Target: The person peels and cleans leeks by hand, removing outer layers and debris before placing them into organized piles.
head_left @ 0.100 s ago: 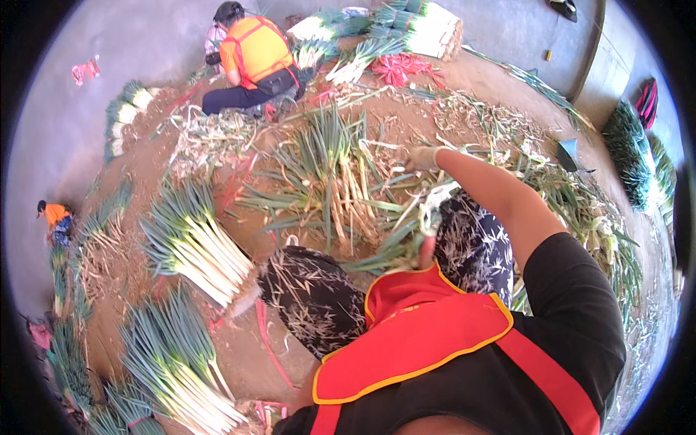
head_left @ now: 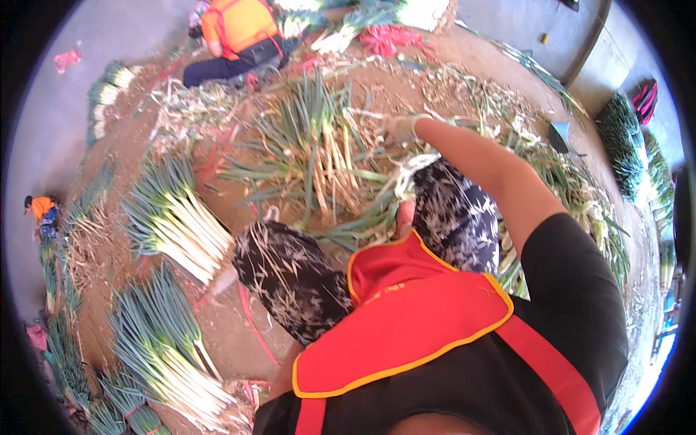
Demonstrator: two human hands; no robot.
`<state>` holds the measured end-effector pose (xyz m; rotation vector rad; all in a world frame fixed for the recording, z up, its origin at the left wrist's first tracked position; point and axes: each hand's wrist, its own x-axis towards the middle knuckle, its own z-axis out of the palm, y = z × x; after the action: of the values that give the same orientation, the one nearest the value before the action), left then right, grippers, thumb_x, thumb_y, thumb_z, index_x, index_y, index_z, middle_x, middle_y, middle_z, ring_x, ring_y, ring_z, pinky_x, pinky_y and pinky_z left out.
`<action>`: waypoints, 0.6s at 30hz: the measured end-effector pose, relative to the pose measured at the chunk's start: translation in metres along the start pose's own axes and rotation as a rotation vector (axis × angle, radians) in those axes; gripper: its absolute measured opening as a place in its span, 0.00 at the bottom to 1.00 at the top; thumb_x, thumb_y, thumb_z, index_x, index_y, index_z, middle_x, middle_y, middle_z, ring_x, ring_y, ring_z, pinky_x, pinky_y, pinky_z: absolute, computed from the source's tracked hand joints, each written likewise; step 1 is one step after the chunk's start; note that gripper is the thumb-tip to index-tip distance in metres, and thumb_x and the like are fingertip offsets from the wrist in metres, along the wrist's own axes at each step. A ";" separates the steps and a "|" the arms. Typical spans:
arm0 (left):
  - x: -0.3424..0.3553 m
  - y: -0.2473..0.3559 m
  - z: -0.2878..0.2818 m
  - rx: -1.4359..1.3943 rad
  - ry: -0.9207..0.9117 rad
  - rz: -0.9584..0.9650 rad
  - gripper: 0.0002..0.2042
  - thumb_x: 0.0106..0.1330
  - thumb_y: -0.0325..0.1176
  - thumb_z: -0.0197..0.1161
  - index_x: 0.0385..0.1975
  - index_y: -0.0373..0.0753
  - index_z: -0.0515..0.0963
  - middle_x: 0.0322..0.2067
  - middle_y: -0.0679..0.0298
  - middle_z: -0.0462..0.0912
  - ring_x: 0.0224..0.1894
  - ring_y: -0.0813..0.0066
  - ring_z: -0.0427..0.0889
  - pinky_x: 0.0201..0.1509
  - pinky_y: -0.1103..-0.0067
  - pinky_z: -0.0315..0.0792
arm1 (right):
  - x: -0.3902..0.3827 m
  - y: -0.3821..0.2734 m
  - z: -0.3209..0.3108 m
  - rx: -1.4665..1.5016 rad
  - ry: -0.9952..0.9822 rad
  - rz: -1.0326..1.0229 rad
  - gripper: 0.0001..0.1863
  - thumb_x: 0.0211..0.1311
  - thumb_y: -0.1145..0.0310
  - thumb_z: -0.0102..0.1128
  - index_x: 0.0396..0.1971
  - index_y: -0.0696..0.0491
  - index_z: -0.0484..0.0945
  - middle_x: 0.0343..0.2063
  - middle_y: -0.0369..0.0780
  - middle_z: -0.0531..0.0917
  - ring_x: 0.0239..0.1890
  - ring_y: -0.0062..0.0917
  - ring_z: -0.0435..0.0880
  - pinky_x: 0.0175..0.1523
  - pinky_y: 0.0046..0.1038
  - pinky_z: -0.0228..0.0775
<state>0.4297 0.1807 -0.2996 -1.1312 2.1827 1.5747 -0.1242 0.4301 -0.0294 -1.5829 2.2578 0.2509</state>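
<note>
My right hand (head_left: 400,128), in a pale glove, is stretched out past my right knee with its fingers curled. A thin pale strip (head_left: 364,113) lies at its fingertips; whether it is gripped is unclear. Just left of it is a loose pile of untrimmed leeks (head_left: 319,138), with green leaves and brownish stalks. My left forearm (head_left: 286,371) runs under the red apron (head_left: 406,312). Bare skin shows beyond the apron between my knees, beside a whitish glove-like shape (head_left: 413,174) and green leaves (head_left: 366,221). The left fingers cannot be made out.
Cleaned leeks lie in an upper bundle (head_left: 181,221) and a lower bundle (head_left: 170,355) at left. Peeled leaves (head_left: 565,181) heap at right. A person in an orange vest (head_left: 243,25) sits ahead; another person (head_left: 42,212) is far left. Red ties (head_left: 391,40) lie on the ground.
The whole view has shifted, so the scene sits higher and further left. My right hand stays beside the leek pile, with little movement of its own.
</note>
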 end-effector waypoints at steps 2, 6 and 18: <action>-0.001 0.004 0.013 -0.027 -0.005 -0.022 0.16 0.64 0.38 0.55 0.45 0.34 0.74 0.36 0.57 0.79 0.36 0.70 0.76 0.38 0.74 0.70 | 0.025 0.014 0.007 -0.075 -0.066 0.026 0.16 0.57 0.59 0.57 0.36 0.56 0.82 0.33 0.46 0.85 0.35 0.38 0.83 0.40 0.34 0.75; 0.020 0.030 0.019 -0.045 -0.013 -0.050 0.16 0.64 0.39 0.55 0.46 0.34 0.74 0.37 0.57 0.79 0.37 0.70 0.76 0.39 0.74 0.70 | 0.093 0.014 -0.003 0.286 -0.166 0.459 0.13 0.55 0.68 0.59 0.40 0.54 0.82 0.41 0.43 0.83 0.43 0.35 0.83 0.41 0.35 0.78; 0.154 0.106 -0.033 0.029 0.072 -0.154 0.18 0.64 0.40 0.55 0.48 0.34 0.73 0.39 0.56 0.79 0.39 0.70 0.76 0.41 0.73 0.70 | 0.280 0.026 0.260 -0.171 -0.055 0.307 0.11 0.62 0.64 0.51 0.34 0.47 0.83 0.33 0.36 0.85 0.37 0.31 0.84 0.40 0.39 0.68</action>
<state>0.2598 0.0959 -0.2997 -1.3319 2.0981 1.4547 -0.1810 0.2880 -0.3805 -1.2807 2.4856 0.5749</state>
